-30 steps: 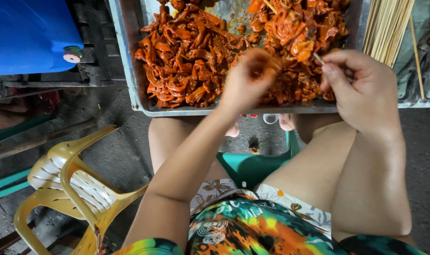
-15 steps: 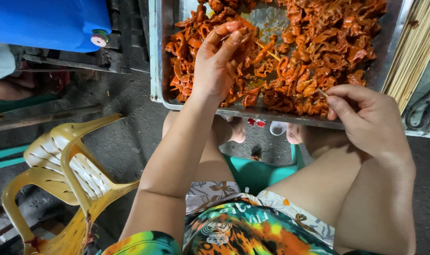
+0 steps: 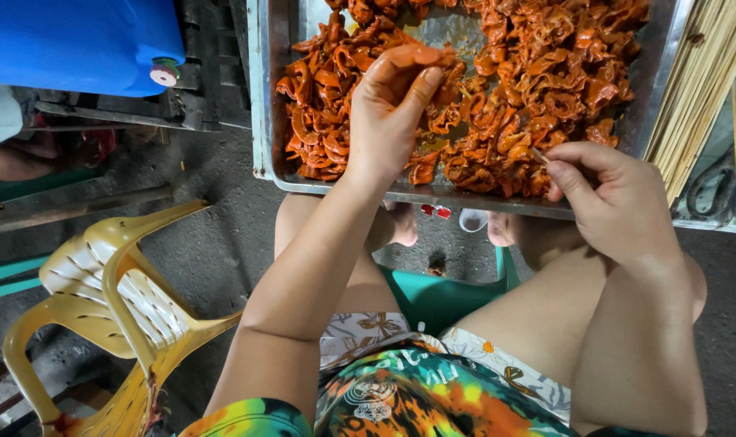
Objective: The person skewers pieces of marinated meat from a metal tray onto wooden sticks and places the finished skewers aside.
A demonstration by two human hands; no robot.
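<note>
A metal tray (image 3: 263,121) holds a heap of orange marinated meat pieces (image 3: 562,89). My left hand (image 3: 388,113) reaches over the tray's middle and pinches one orange meat piece (image 3: 420,57) between thumb and fingers. My right hand (image 3: 602,194) hovers at the tray's near right edge, closed on a thin bamboo skewer (image 3: 539,155) whose tip points toward the meat. My bare knees and a green stool seat (image 3: 433,295) lie below the tray.
A bundle of bamboo skewers (image 3: 695,89) lies right of the tray. A blue plastic container (image 3: 77,44) sits at upper left. Stacked yellow plastic chairs (image 3: 117,307) stand at lower left on the concrete floor. Bare feet show under the tray.
My left hand has closed on a meat piece and lifted it slightly over the tray's middle. My right hand stays at the tray edge with the skewer.
</note>
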